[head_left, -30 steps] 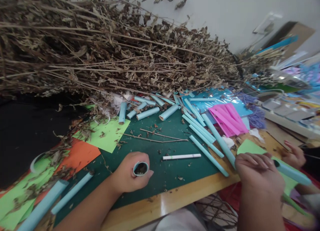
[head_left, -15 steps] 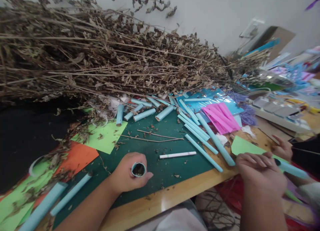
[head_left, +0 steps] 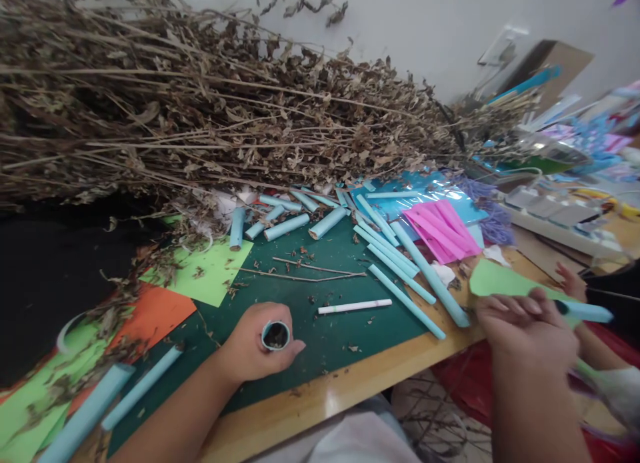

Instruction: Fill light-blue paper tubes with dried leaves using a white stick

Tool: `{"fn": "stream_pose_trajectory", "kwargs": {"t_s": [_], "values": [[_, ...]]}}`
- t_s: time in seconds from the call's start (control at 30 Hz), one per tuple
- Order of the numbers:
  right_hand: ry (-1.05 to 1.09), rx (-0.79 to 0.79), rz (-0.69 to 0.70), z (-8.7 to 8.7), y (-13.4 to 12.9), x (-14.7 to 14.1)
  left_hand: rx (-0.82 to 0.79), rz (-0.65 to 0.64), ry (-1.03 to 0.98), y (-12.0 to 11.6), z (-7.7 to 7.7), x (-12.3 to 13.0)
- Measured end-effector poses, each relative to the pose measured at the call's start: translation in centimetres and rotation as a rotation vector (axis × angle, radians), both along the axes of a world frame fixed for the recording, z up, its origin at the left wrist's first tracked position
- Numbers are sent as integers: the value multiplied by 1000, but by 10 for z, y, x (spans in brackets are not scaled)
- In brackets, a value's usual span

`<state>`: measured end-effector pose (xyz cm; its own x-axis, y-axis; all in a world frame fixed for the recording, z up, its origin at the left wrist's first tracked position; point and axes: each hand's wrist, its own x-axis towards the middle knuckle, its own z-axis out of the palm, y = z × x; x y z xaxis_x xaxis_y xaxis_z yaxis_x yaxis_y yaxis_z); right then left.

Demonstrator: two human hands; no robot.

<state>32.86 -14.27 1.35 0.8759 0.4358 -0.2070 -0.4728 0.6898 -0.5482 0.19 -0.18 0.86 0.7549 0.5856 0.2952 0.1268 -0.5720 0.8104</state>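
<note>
My left hand (head_left: 263,343) is wrapped round a light blue paper tube (head_left: 275,335) that stands upright over the green mat (head_left: 300,376). Dark, dry bits show inside its open top. At the right, my right hand (head_left: 527,326) is raised with its fingers curled in; whatever they hold, if anything, is hidden. Just beyond it lies another light blue tube (head_left: 587,311) with a dark end, and I cannot tell which hand supports it. A thin white stick (head_left: 355,307) rests on the mat between my hands, below some bare dry stems (head_left: 305,276).
A large heap of dried, leafy stalks (head_left: 250,116) fills the back. Several blue paper tubes (head_left: 287,227) lie before it, beside folded pink paper (head_left: 443,233). Green paper (head_left: 210,269) and orange paper (head_left: 157,316) lie left. Another person's hand (head_left: 570,281) is at right, near a power strip (head_left: 555,226).
My right hand has shifted slightly up and right, and the dark-ended tube beside it has risen a little. My left hand keeps its hold on the upright tube.
</note>
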Motion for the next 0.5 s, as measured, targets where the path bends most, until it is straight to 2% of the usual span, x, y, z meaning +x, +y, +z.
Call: {"fn": "stream_pose_trajectory", "kwargs": {"t_s": [0.13,0.23,0.5], "values": [[-29,34,5,-1,4,8,-21,-1,0,-1,0,1],[37,-23,29,0,7,10,-36,3,-1,0,0,1],[88,-41,-112,-1,2,18,-33,6,28,1,1,1]]}}
